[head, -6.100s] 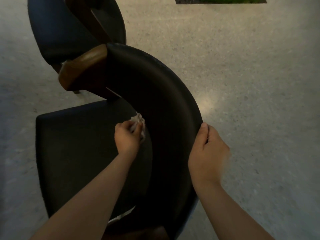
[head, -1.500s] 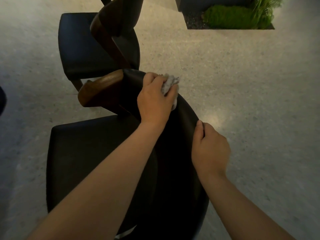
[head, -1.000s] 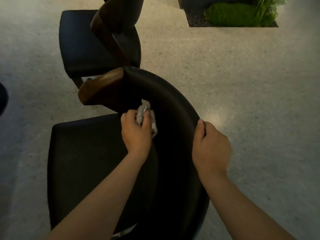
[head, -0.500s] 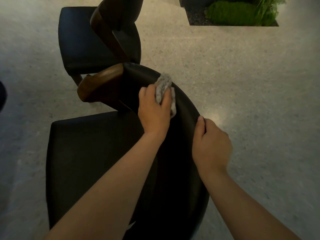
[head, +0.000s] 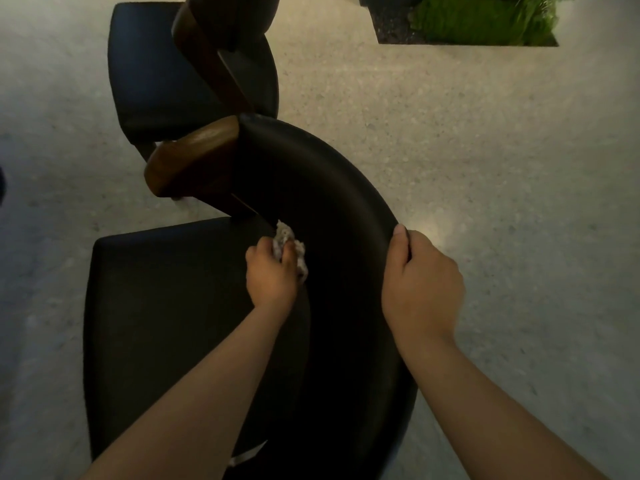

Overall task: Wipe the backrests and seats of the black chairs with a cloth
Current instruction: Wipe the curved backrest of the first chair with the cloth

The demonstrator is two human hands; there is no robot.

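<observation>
— Where is the cloth?
— The pale, crumpled cloth (head: pixel 286 237) sits low on the inner face of the near chair's curved black backrest (head: pixel 332 195). It is close to where the backrest meets the seat (head: pixel 162 306) and just right of the foot of the wooden armrest (head: pixel 194 161).
— Who holds it?
— The left hand (head: pixel 272 280). Its fingers (head: pixel 289 257) are curled round the cloth, bunching it against the backrest.
— And the other hand?
— The right hand (head: pixel 422 292) grips the backrest's top edge further right. The thumb lies along the rim; the other fingers wrap over the outer side, mostly out of sight.
— What lies around?
— A second black chair (head: pixel 152 71) stands on the far side, its brown wooden frame close to the near armrest. Both stand on a pale speckled floor (head: pixel 502 185). At far right, a dark planter (head: pixel 391 29) holds green moss.
</observation>
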